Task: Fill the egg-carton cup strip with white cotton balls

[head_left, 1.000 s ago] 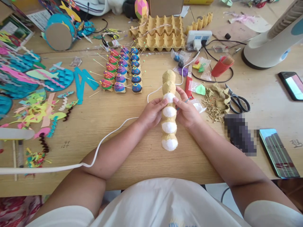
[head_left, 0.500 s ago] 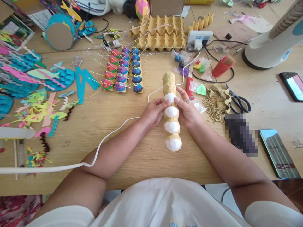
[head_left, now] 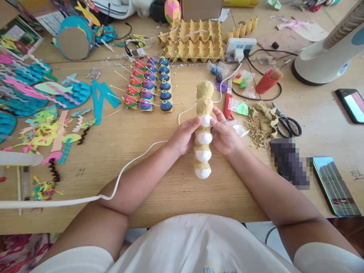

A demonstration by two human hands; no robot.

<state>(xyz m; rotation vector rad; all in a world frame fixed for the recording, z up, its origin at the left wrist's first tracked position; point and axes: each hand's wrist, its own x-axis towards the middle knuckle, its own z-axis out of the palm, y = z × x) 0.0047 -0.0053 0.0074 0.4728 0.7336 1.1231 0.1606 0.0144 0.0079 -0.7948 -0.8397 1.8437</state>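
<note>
Left hand point(head_left: 184, 136) and right hand point(head_left: 228, 137) both gripping the sides of a bumpy carton strip point(head_left: 204, 138), four nearer bumps white, over worktop point(head_left: 170, 189), scissors point(head_left: 287, 125) off right.

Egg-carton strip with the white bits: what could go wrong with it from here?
The thumbs of the left hand and right hand are at the top white patch, so it might smudge or dent if it is soft. The thin blue tool in the right hand could poke the egg-carton strip. The white cord crosses the left arm, so moving that arm might tug it.
</note>
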